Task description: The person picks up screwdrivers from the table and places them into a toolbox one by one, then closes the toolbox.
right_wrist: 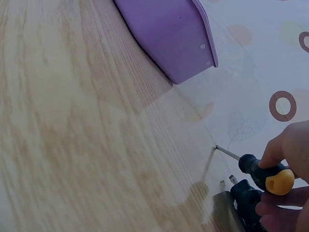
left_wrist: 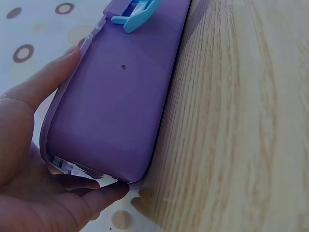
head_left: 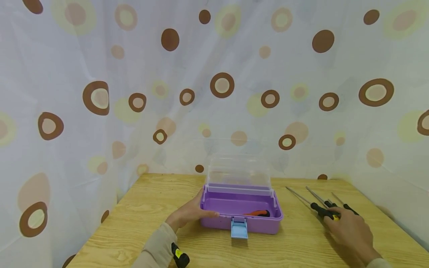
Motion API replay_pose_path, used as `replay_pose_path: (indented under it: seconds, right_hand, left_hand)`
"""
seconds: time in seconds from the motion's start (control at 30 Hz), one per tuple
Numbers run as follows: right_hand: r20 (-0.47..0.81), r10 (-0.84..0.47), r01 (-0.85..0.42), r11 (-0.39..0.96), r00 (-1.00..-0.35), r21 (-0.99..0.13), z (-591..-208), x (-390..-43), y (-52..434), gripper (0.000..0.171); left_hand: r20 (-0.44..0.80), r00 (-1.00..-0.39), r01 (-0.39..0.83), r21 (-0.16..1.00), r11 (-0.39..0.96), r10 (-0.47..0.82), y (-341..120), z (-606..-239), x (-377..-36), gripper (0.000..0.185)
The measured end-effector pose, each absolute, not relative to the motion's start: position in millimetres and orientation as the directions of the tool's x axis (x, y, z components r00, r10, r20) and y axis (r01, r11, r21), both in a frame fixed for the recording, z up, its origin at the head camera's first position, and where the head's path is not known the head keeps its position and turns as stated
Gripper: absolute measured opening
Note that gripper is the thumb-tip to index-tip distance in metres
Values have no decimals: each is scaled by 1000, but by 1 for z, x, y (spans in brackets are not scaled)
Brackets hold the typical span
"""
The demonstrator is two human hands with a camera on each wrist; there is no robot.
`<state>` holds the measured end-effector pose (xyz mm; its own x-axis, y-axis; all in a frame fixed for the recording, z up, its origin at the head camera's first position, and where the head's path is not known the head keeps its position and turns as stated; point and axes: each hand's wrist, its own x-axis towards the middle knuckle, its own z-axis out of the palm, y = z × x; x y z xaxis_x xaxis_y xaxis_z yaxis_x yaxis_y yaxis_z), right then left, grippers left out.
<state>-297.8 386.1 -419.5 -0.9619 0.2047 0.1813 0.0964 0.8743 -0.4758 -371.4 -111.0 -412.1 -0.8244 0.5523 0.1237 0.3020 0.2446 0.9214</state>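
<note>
Left hand (head_left: 187,216) grips box (head_left: 241,214) left end. Right hand (head_left: 352,232), right of box, fingers pinching yellow-capped screwdriver (head_left: 323,212) handle on bench (head_left: 134,230). Screwdriver looks light, stiff; hold the grippy handle, not the slick shaft.

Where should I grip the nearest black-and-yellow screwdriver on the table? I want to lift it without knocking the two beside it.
Take the screwdriver by its thick black handle, from above and from the near end. Its thin shaft points away toward the curtain, and two more lie close on its far side. The right hand already touches that handle, fingers by its yellow end.
</note>
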Motion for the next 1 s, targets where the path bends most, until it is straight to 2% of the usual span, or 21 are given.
replay_pose_path:
  seconds: [0.27,0.43,0.73,1.0]
  right_hand:
    - [335,278,47,827,-900,-560,-425,-299,388,55]
    - [366,360,67,785,-858,-616,-425,-301,389,52]
    - [269,441,94,645,-856,-758,-422,-301,388,54]
    - [142,492,92,421,-859,-903,-422,-301,388,58]
  left_hand:
    - [117,-830,294,923,249,546,-111,-412,-370,123]
    - [114,-828,289,926,243,549,-111,-411,-369,123]
    - [123,-827,294,926,236,548,-111,-412,-370,123]
    - [127,-828,299,924,239,546,-111,-413,-371,123]
